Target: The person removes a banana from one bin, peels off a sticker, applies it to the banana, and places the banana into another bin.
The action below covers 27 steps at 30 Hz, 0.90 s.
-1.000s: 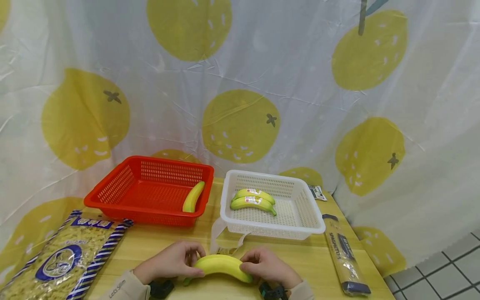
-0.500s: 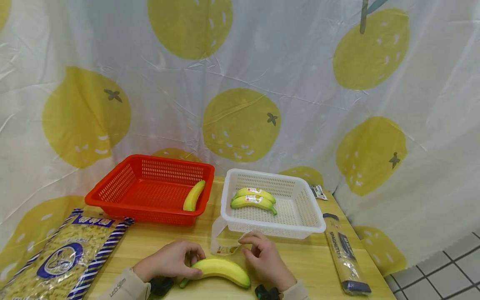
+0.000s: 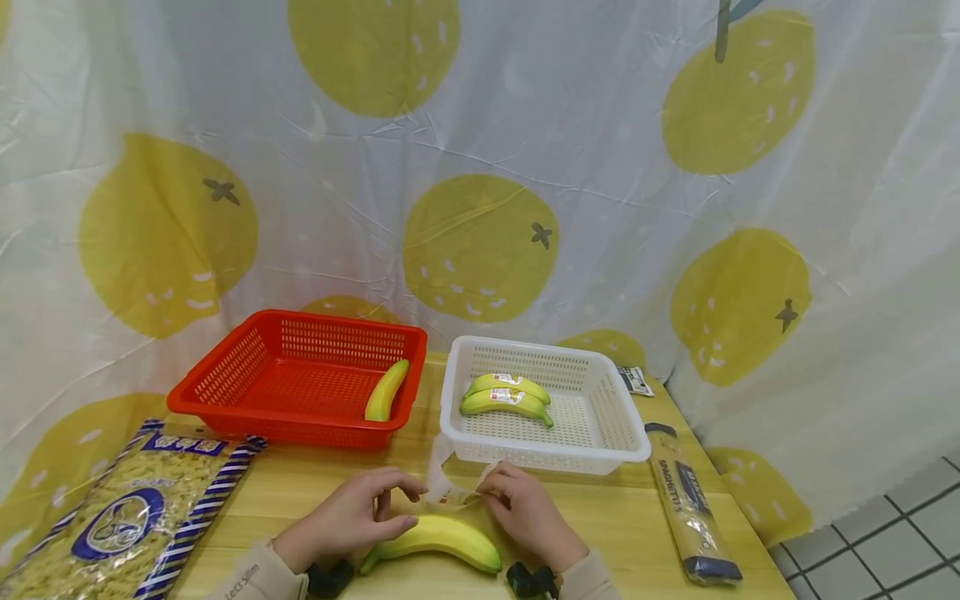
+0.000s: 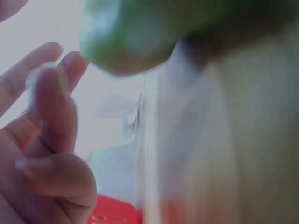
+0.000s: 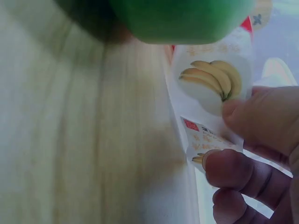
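A yellow banana [image 3: 442,538] with green ends lies on the table near the front edge. My left hand [image 3: 352,515] is just left of and above it, fingers loosely bent and holding nothing; in the left wrist view its fingers [image 4: 53,112] stay apart from the banana's green end [image 4: 126,42]. Behind the banana curls a strip of banana stickers [image 3: 442,479] on pale backing. My right hand [image 3: 525,510] pinches its right end; in the right wrist view, thumb and fingers [image 5: 233,168] grip the sticker strip [image 5: 205,98], printed with bananas.
Behind the hands stand a red basket [image 3: 255,423] with one banana [image 3: 387,390] and a white basket [image 3: 547,454] with two stickered bananas [image 3: 507,400]. A large pasta bag [image 3: 127,508] lies left, a spaghetti pack [image 3: 686,504] right, near the table's right edge.
My right hand has left the banana's right end and moved back to pinch the sticker strip. My left hand has let go of the banana and shifted slightly toward the strip.
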Available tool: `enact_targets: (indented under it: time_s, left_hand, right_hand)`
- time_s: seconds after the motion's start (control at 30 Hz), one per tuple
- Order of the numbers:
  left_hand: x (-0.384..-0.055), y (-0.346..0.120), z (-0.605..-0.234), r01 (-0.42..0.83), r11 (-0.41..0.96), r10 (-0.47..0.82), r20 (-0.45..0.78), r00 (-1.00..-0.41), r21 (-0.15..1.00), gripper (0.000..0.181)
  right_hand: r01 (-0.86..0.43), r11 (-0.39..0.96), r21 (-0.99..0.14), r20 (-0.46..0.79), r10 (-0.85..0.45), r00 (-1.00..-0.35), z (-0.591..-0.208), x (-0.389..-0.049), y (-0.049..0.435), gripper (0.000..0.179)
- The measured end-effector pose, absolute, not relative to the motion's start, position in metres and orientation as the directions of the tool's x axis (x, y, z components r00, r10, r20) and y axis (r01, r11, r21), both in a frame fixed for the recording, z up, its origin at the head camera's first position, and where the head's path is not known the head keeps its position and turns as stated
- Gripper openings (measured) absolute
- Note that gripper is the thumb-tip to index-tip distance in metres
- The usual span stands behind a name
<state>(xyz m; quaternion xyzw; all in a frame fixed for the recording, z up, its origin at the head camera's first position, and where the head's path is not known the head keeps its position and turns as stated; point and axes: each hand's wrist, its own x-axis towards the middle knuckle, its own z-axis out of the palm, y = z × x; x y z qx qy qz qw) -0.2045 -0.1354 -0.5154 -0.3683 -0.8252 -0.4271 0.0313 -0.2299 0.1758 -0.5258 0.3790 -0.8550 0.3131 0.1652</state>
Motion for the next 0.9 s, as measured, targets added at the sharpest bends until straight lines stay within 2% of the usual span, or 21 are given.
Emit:
enact_targets:
  time_s: [0.13,0.27,0.43,0.6,0.73,0.9]
  left_hand:
    - [-0.201,-0.127,-0.514,0.738,0.274,0.585,0.502,-0.637,0.617,0.035]
    - [-0.197,-0.121,-0.513,0.781,0.225,0.577,0.567,-0.589,0.582,0.041]
    - [-0.194,-0.119,-0.514,0.784,0.225,0.579,0.567,-0.585,0.579,0.041]
    - [-0.194,-0.116,-0.514,0.801,0.24,0.575,0.584,-0.573,0.549,0.041]
    - [-0.195,-0.112,-0.516,0.792,0.275,0.554,0.583,-0.594,0.546,0.039]
    - [-0.195,-0.108,-0.518,0.782,0.338,0.493,0.609,-0.621,0.524,0.038]
  right_hand:
    - [-0.726,0.518,-0.452,0.489,-0.537,-0.688,-0.523,-0.227,0.175,0.015]
    - [-0.714,0.498,-0.492,0.478,-0.531,-0.7,-0.518,-0.222,0.173,0.009]
    - [-0.738,0.431,-0.518,0.513,-0.534,-0.672,-0.517,-0.221,0.171,0.008]
    - [-0.684,0.39,-0.617,0.497,-0.481,-0.723,-0.513,-0.216,0.167,0.01]
    - [-0.605,0.308,-0.734,0.452,-0.443,-0.774,-0.507,-0.21,0.162,0.015]
    - [-0.558,0.187,-0.808,0.441,-0.437,-0.784,-0.504,-0.206,0.157,0.022]
